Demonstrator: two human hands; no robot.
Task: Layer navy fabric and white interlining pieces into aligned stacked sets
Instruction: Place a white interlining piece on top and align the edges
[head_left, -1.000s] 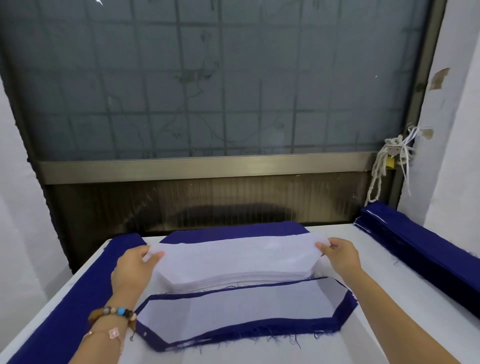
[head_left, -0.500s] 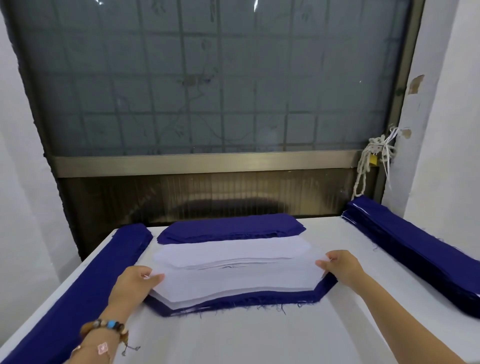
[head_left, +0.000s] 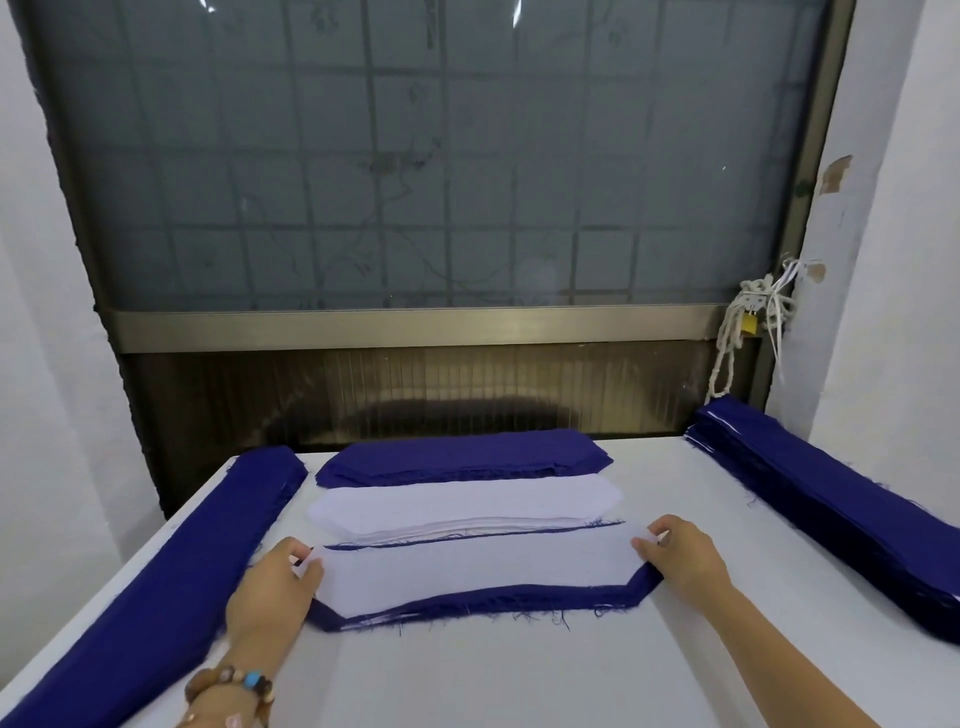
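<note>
This is a small garment workshop. A white worktop (head_left: 519, 675) against a wire-gridded window (head_left: 415, 182) carries cut pieces in bulk. A long navy fabric stack (head_left: 171, 571) lies down the left edge and another navy stack (head_left: 831, 509) down the right. A navy panel stack (head_left: 462, 454) sits at the back, with a white interlining stack (head_left: 467, 504) just before it. The navy edges are frayed.
</note>
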